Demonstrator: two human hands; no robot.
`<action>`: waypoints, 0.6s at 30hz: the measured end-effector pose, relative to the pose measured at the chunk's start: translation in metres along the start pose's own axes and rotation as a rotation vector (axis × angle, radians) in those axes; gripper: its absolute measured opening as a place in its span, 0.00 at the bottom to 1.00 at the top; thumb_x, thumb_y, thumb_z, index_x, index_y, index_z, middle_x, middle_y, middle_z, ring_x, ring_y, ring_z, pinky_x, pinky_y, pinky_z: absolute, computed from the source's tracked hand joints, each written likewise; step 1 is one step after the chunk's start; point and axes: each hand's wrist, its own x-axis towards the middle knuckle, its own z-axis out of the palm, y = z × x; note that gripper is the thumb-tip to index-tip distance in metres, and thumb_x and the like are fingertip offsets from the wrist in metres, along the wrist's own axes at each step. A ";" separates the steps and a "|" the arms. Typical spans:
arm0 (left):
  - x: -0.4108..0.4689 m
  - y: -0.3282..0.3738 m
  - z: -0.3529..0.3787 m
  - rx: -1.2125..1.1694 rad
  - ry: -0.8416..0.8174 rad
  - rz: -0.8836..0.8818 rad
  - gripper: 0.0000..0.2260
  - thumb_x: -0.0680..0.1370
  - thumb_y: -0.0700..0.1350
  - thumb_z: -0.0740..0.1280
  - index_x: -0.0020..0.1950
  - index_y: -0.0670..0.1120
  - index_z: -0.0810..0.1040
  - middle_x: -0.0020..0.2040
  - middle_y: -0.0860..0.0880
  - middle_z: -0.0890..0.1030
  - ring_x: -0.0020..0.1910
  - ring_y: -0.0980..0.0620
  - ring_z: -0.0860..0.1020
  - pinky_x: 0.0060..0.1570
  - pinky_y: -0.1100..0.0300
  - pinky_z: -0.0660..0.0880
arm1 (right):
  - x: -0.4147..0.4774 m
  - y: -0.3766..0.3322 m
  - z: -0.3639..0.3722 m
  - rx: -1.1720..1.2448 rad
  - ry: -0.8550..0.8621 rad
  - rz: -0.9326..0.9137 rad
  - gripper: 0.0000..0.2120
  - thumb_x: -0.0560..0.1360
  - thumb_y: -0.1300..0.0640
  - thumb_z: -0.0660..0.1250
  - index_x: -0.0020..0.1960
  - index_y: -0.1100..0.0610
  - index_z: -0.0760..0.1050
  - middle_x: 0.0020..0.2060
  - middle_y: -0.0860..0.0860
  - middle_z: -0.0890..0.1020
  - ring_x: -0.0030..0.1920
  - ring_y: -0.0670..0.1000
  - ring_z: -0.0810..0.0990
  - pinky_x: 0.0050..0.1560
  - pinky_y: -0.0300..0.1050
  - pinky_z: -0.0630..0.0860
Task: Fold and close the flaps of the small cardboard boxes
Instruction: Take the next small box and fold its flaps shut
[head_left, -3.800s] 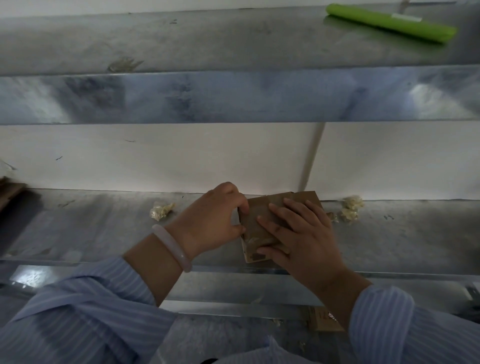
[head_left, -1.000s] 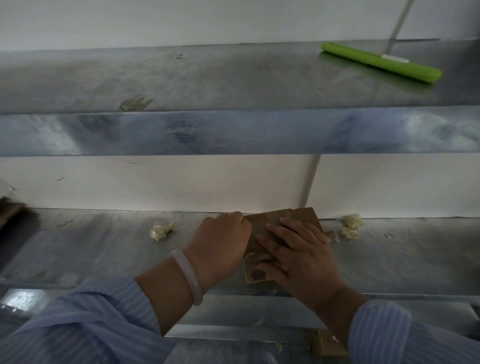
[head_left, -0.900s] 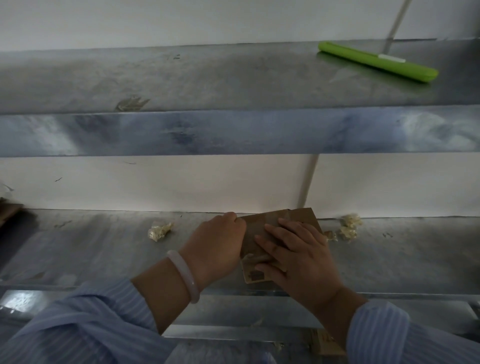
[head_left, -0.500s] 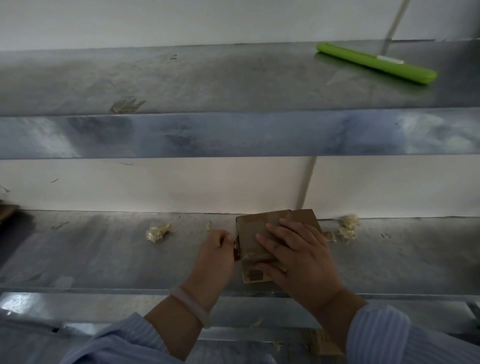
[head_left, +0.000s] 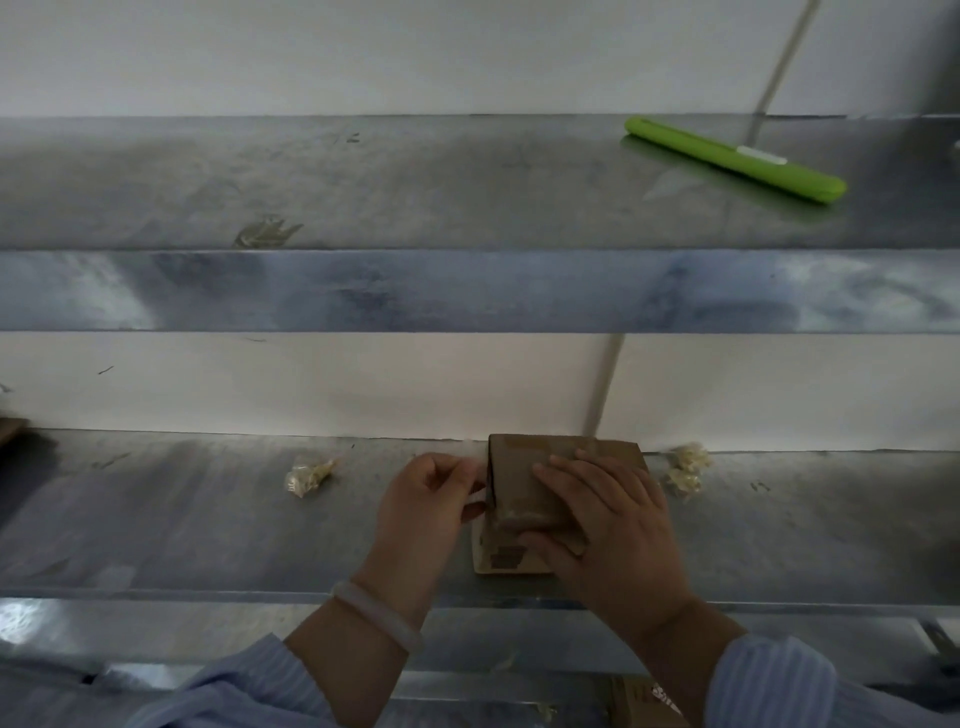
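Single view: wide-angle camera on head, aimed forward and down. Faces white wall (head_left: 311, 384) square-on across metal bench (head_left: 182, 519); shelf (head_left: 363, 182) spans upper half of frame. Close under lens, low centre: left hand (head_left: 423, 512), right hand (head_left: 613, 525), box (head_left: 519, 483). Bench front edge runs level near bottom. Bottom edge cuts sleeves (head_left: 769, 680).

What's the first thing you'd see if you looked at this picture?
Two hands on a small cardboard box at the middle of the lower metal shelf: the right hand lies flat on its top, and the left hand curls its fingers at its left edge. Next, the bright green bar lying on the upper shelf, far right, jumps out against the grey.
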 end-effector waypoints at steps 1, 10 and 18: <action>-0.002 0.003 0.001 -0.020 -0.014 0.016 0.04 0.77 0.40 0.66 0.45 0.41 0.80 0.43 0.46 0.84 0.47 0.49 0.83 0.48 0.54 0.80 | 0.000 -0.001 -0.004 0.026 -0.008 0.050 0.30 0.69 0.33 0.67 0.65 0.48 0.74 0.59 0.47 0.79 0.61 0.51 0.75 0.63 0.52 0.70; 0.000 0.026 0.021 0.493 -0.252 0.278 0.03 0.75 0.48 0.69 0.41 0.51 0.80 0.39 0.55 0.82 0.41 0.59 0.79 0.41 0.69 0.74 | 0.001 0.002 -0.017 0.214 -0.243 0.126 0.42 0.67 0.28 0.63 0.75 0.35 0.48 0.76 0.37 0.49 0.74 0.45 0.55 0.72 0.50 0.60; -0.011 0.003 0.053 0.347 -0.177 0.217 0.05 0.75 0.47 0.69 0.40 0.50 0.79 0.37 0.53 0.82 0.38 0.58 0.79 0.38 0.66 0.74 | -0.026 0.029 -0.010 0.434 -0.111 0.202 0.36 0.69 0.32 0.67 0.72 0.44 0.61 0.72 0.46 0.62 0.71 0.45 0.64 0.69 0.44 0.69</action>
